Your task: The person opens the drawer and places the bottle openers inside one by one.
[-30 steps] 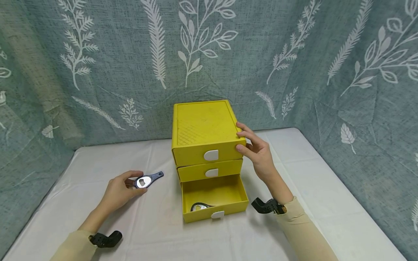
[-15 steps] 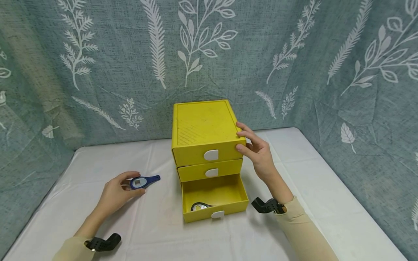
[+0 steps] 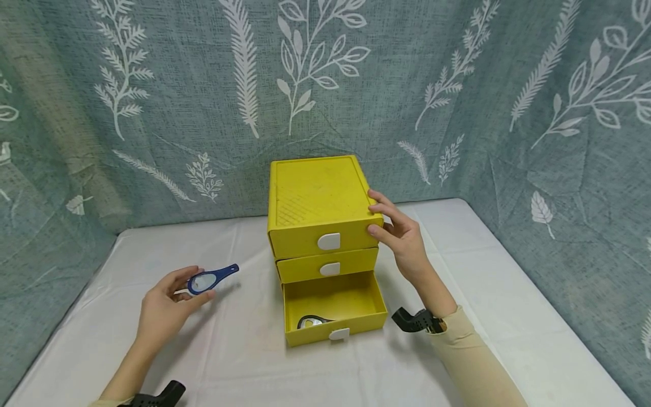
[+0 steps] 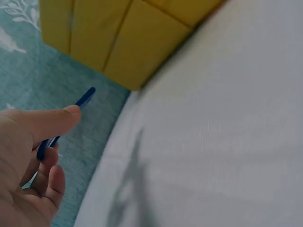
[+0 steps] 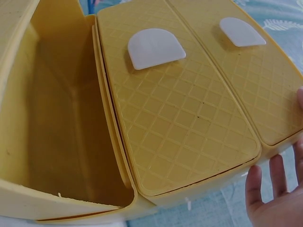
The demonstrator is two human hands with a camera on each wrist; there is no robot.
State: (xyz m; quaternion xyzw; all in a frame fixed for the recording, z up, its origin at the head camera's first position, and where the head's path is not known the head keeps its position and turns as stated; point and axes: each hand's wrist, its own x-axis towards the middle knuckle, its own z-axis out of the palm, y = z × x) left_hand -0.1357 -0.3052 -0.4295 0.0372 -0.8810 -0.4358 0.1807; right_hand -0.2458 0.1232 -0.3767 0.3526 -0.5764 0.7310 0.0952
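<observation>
In the head view my left hand [image 3: 165, 305] pinches a blue bottle opener [image 3: 218, 276] by its round end, between thumb and fingers. Its narrow handle points up and to the right, above the white cloth. The left wrist view shows the opener [image 4: 86, 98] edge-on beyond the thumb. My right hand [image 3: 407, 243] rests on the front right corner of a yellow drawer cabinet [image 3: 320, 192], with the thumb at the front and fingers along the side. The cabinet's bottom drawer [image 3: 356, 324] is pulled out. A dark-rimmed bottle opener [image 3: 310, 322] lies in it, partly hidden by the drawer front.
The upper two drawers are pushed in, with white tabs [image 3: 329, 241] on their fronts. A white cloth [image 3: 244, 362] covers the table. Green leaf-patterned curtains [image 3: 193, 102] hang behind it and at both sides.
My left hand has moved left and toward me with the blue bottle opener, which has turned in the fingers. The right hand and the drawer cabinet have stayed in place.
</observation>
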